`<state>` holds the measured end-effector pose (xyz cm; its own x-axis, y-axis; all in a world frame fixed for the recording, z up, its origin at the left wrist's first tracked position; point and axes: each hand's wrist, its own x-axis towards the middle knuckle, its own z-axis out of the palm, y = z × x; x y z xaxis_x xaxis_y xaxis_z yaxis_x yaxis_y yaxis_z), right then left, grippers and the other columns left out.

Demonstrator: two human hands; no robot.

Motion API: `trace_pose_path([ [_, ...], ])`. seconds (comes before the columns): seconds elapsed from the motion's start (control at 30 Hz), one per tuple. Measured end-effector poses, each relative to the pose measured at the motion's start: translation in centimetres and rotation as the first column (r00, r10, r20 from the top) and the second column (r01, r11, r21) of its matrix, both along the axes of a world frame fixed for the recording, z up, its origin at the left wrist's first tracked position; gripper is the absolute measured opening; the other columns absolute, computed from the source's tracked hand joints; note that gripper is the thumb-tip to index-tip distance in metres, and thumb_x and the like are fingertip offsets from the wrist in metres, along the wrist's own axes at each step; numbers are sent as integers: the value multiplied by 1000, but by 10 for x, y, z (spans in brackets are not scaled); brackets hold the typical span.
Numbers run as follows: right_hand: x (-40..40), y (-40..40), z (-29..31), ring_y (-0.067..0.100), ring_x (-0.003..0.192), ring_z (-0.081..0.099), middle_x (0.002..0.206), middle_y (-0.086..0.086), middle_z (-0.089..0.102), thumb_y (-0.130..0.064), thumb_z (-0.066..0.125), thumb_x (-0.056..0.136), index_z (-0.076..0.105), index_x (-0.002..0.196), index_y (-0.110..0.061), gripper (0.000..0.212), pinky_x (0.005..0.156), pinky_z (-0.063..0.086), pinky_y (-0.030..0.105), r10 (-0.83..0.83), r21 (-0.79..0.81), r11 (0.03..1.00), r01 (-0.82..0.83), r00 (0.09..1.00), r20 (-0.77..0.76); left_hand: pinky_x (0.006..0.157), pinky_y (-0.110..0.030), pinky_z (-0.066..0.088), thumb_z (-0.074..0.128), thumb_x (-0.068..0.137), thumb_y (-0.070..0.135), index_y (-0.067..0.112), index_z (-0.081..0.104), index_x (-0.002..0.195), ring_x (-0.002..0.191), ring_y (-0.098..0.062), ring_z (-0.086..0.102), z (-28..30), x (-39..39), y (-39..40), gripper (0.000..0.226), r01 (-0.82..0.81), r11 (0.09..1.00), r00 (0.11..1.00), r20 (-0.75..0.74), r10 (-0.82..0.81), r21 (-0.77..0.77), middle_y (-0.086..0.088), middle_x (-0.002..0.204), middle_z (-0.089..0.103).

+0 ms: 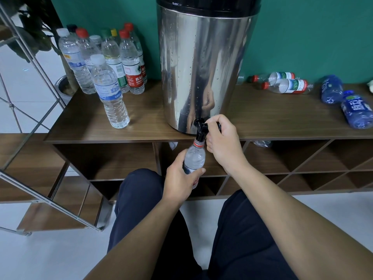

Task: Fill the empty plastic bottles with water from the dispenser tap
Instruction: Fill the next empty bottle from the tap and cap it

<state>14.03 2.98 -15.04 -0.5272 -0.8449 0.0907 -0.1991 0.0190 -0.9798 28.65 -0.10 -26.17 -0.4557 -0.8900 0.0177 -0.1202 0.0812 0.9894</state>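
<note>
A: Which step is in hand?

B: Filling, it seems. The left hand (182,179) has its grip wrapped round a bottle (194,158), mouth held right under the tap (200,129). The right hand (221,138) has its fingers curled on the tap lever.

A: And next?

B: Probably watching the level, then closing the tap before it overflows. How full the bottle is cannot be told.

A: The other containers?

B: On the surface (141,126), capped bottles (110,93) standing left of the steel dispenser (203,67) appear full; right of it, lying bottles (286,85) look empty.
</note>
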Motion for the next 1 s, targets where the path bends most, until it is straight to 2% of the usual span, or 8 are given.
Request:
trace_pose_path([
  [0.1,1,0,1,9,56,44,60,-12,49,-28,50,115,61,99,-26,20,56,37,34,-3,1,1000,3,1000,0,90,-14,57,93,91,15,35,66,144,118,-1,72,2,1,1,63,-1,1000,1000,-16,2,17,21,124,77],
  [0.2,2,0,1,10,55,42,58,-11,47,-26,49,115,60,99,-24,20,55,35,35,-4,-3,1000,4,1000,7,101,-22,57,93,91,16,37,66,143,119,1,71,1,1,1,62,-1,1000,1000,3,1,-13,23,124,77],
  [0.3,2,0,1,9,54,42,58,-12,47,-26,49,116,60,98,-25,20,55,35,35,-4,-2,1000,4,1000,3,105,-27,58,93,91,17,37,66,143,120,1,71,1,1,0,62,2,1000,1000,9,-2,-18,23,124,77],
  [0.6,0,0,3,8,53,44,55,-14,47,-28,50,115,60,100,-24,18,55,36,32,6,9,1000,-6,999,-44,98,-18,56,93,92,19,41,64,143,119,6,69,2,2,1,63,2,1000,1000,31,-1,-10,28,124,75],
  [0.73,-2,0,6,8,54,45,56,-14,50,-27,50,114,62,102,-22,18,56,38,32,13,34,999,-10,998,-68,106,-27,58,93,91,19,38,65,146,121,3,70,2,1,1,64,6,1000,1000,26,-6,-7,25,126,76],
  [0.87,-6,-1,9,9,59,54,61,-12,59,-29,53,112,65,96,-24,20,65,44,37,-6,33,999,11,989,-147,108,-31,59,92,91,17,37,66,144,121,2,70,3,1,2,63,11,1000,1000,13,-11,1,23,126,77],
  [1.0,-8,-3,9,8,58,55,61,-12,61,-29,54,111,66,95,-25,20,67,45,37,-3,48,999,12,986,-170,110,-34,58,92,91,18,38,66,144,121,2,70,3,2,1,62,11,1000,1000,23,-10,-6,24,126,76],
])
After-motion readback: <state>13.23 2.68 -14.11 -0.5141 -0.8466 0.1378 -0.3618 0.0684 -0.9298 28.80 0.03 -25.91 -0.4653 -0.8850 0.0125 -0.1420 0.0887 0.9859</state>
